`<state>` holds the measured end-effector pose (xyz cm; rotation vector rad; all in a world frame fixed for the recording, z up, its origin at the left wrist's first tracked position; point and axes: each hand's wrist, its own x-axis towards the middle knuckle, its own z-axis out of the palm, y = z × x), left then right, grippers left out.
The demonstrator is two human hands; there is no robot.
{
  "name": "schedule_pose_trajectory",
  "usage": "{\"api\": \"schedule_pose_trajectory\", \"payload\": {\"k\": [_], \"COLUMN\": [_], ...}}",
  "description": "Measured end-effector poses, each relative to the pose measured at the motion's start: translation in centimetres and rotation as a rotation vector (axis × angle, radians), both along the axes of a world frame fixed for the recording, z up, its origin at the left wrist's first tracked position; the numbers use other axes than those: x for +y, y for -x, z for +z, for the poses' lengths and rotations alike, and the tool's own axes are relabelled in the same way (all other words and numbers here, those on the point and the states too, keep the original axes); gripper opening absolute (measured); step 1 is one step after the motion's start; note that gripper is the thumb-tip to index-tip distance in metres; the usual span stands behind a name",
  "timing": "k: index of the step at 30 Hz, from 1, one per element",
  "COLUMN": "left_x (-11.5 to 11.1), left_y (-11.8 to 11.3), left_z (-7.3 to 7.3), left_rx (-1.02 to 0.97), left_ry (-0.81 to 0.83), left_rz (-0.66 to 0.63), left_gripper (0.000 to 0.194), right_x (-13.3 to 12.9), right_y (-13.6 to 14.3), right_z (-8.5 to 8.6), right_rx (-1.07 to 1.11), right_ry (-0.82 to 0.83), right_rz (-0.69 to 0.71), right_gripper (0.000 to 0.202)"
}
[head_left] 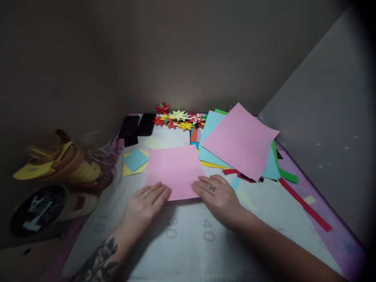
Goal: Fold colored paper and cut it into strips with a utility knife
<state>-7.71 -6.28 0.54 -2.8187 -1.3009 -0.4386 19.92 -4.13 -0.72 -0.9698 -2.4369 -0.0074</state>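
1. Head view: your pink paper sheet (174,168) lies before you, in the middle of the white work surface (176,258), its near edge between your two hands.
2. Your left hand (148,201) rests on the sheet's near left corner, fingers extended and lying close together; its thumb is hidden, so you cannot tell whether it pinches the paper.
3. Your right hand (219,196) covers the near right corner, fingers extended towards the middle; whether this one pinches or only presses, you cannot tell either.
4. To your left, just beside the sheet, a small blue paper square (136,160) lies turned on a yellow paper square (127,171).
5. To your right, a larger pink sheet (241,141) lies askew on top of a light-blue sheet (210,129), with green and yellow edges showing below.
6. Farther right, a long red paper strip (307,205) slants towards you.
7. At the back, you have a cluster of folded paper stars (179,115) in red, yellow, cream and green, and, left of them, two dark phones (129,127) side by side.
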Motion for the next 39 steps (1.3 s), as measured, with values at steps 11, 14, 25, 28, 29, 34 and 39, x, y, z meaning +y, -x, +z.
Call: {"api": "schedule_pose_trajectory", "payload": {"k": [11,14,25,28,29,34,39], "left_x": [-1.6,-0.8,1.5,1.8,1.8,2.1,2.8], "left_y": [-1.5,-0.8,2.3,2.4,2.5,3.0,2.5], "left_z": [-3.2,-2.6,-2.4,-2.5,-2.6,-3.4,-3.1], "left_rx": [-0.006,-0.091,-0.595,-0.601,-0.593,-0.529,-0.410], "left_ry": [0.141,0.204,0.436,0.427,0.420,0.369,0.348], "left_rz": [0.108,0.120,0.452,0.417,0.386,0.358,0.479], "left_gripper": [0.041,0.050,0.019,0.014,0.015,0.018,0.034], "right_x": [-2.1,-1.5,3.0,3.7,3.8,3.8,4.1], "right_y": [2.1,1.7,-1.9,-2.1,-2.2,-2.5,-1.8], "right_z": [-3.0,-3.0,-2.2,-2.3,-2.5,-3.0,-2.4], "right_rx": [-0.232,-0.210,0.328,0.290,0.284,0.316,0.283], "right_ry": [0.131,0.216,0.497,0.507,0.507,0.520,0.548], "right_rz": [-0.035,-0.065,-0.170,-0.114,-0.107,-0.154,-0.294], "right_gripper": [0.049,0.050,0.017,0.019,0.022,0.026,0.026]}}
